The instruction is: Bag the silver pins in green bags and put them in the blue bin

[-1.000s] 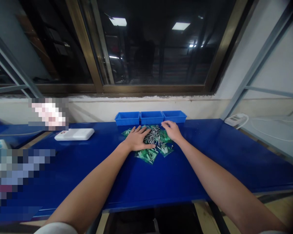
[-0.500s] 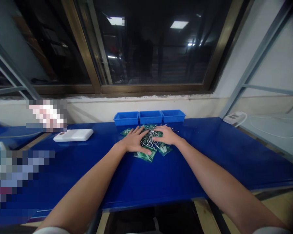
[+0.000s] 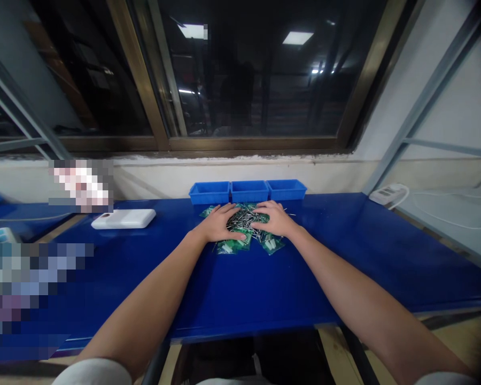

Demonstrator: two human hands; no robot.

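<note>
A heap of thin metal pieces like nails or screws [image 3: 245, 218] lies on the blue table, mixed with small green-tinted plastic packets [image 3: 234, 246]. My left hand [image 3: 218, 223] rests over the heap's left side, fingers spread and thumb pointing right across a packet. On the opposite side, my right hand [image 3: 276, 219] curves over the pieces with its fingers apart. Another packet [image 3: 271, 245], holding pale pieces, sticks out below my right hand. The palms hide part of the heap, and neither hand has anything lifted.
Three blue bins [image 3: 249, 191] stand in a row behind the heap, against the wall. A white power bank-like box [image 3: 124, 218] lies to the left. At the far right sits a white power strip [image 3: 388, 193] with a cable. Metal frame posts rise at both sides.
My left hand has shifted slightly up and inward, uncovering more of the packet below it. My right hand stays nearly in place. The camera view has moved a little.
</note>
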